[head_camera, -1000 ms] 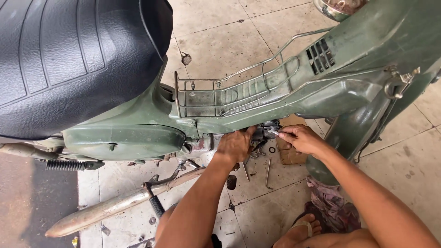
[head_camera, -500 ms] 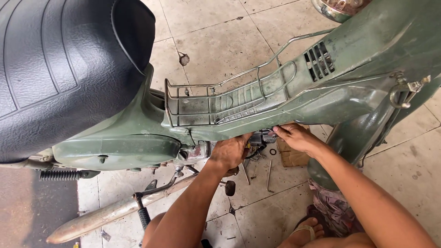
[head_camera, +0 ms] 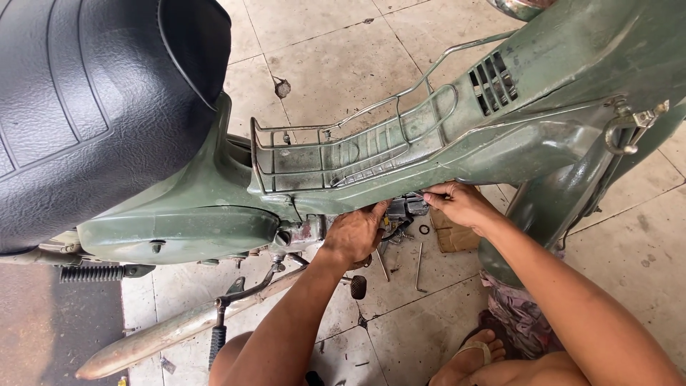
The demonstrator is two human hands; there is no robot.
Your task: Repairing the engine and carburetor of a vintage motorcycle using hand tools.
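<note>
Hands work under the green motorbike frame (head_camera: 500, 143), seen from above. Left hand (head_camera: 355, 234) reaches up beneath the frame beside the wire rack (head_camera: 343, 154), fingers curled out of sight, so I cannot tell whether they grip anything. Right hand (head_camera: 461, 204) pinches fingertips together on a small part at the engine block (head_camera: 404, 211), just under the frame's edge. Loose metal rods (head_camera: 419, 268) and a ring lie on the tiled floor (head_camera: 336, 64) below. Doing this well likely means bracing with the left hand and working by feel, slowly.
</note>
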